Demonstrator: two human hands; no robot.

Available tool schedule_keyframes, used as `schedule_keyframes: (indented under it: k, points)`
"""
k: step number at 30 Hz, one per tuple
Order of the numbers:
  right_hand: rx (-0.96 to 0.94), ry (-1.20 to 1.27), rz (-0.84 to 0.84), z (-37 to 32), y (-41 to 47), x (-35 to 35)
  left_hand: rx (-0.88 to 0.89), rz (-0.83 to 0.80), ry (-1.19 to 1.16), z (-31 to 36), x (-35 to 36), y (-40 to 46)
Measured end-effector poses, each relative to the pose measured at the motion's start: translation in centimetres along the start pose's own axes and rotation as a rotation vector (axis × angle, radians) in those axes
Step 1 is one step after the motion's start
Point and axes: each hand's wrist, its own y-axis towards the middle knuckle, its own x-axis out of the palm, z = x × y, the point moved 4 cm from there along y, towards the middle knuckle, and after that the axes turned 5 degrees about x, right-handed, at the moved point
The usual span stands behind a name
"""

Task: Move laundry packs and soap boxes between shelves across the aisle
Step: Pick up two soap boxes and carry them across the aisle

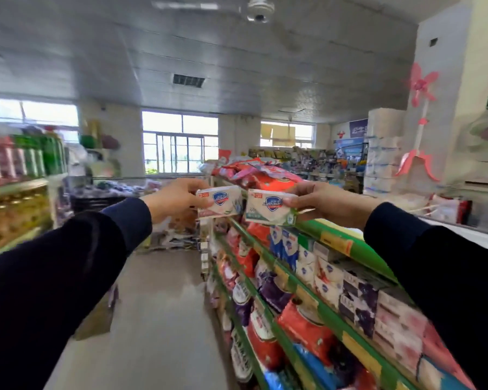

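Note:
My left hand [173, 202] grips a white soap box with a blue shield logo and pink trim [223, 202], held out at chest height over the aisle. Beside it my right hand [326, 202] grips a second white soap box with green trim [268, 211]. The two boxes sit side by side, almost touching. Both arms wear dark blue sleeves. Under and right of the boxes runs a green shelf unit [335, 243] stacked with soap boxes [326, 273] and laundry packs [304, 327]. Red and pink laundry packs [265, 175] lie on its top.
Across the aisle on the left stands a shelf [17, 185] with oil bottles and green and red packs. The grey aisle floor [158, 305] runs ahead toward windows. A white pillar [445, 108] with pink decorations rises at the right.

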Motion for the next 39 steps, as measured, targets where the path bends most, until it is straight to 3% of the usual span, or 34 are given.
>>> schedule_keyframes:
  k: [10, 20, 30, 39]
  points:
    - [-0.243, 0.108, -0.410, -11.7, 3.6, 22.2, -0.261, 0.347, 0.200, -2.4, -20.5, -22.6]
    - [-0.491, 0.126, -0.738, -25.7, -1.6, 44.3, -0.513, 0.641, 0.451, 1.5, -36.0, -47.4]
    - [-0.663, 0.220, -0.929, -36.9, -11.1, 61.3, -0.669, 0.833, 0.714, 6.6, -44.8, -66.8]
    - [-0.733, 0.285, -1.101, -42.7, -13.1, 72.4, -0.688, 0.958, 0.745, 7.3, -49.0, -73.7]
